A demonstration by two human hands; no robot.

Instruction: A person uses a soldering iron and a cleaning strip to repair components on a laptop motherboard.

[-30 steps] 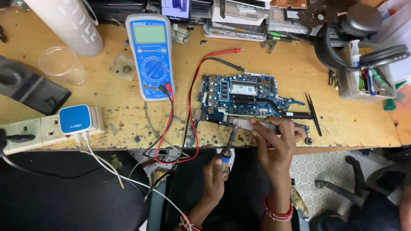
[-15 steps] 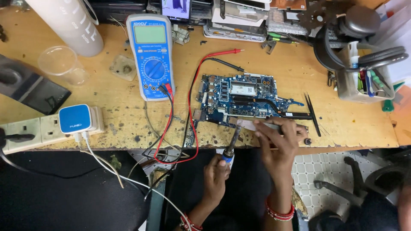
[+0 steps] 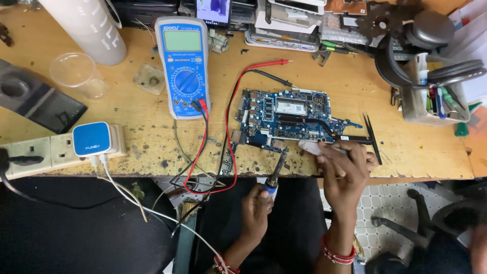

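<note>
A blue laptop motherboard [image 3: 289, 114] lies on the wooden bench [image 3: 416, 147] near its front edge. My left hand [image 3: 256, 208] grips a soldering iron [image 3: 276, 172] by its blue handle, and the tip points up at the board's front edge. My right hand [image 3: 345, 170] rests at the board's front right corner and pinches a pale flat piece [image 3: 312, 147] against the edge. Black tweezers [image 3: 373, 137] lie just right of that hand.
A blue multimeter [image 3: 185, 66] stands left of the board, with red and black leads [image 3: 228, 132] looping over the bench edge. A power strip with a blue charger [image 3: 91, 139] sits at the left. A plastic cup [image 3: 76, 73], headphones [image 3: 431, 45] and stacked parts fill the back.
My right hand has shifted slightly to the right along the board's front edge. The soldering iron stays almost where it was.
</note>
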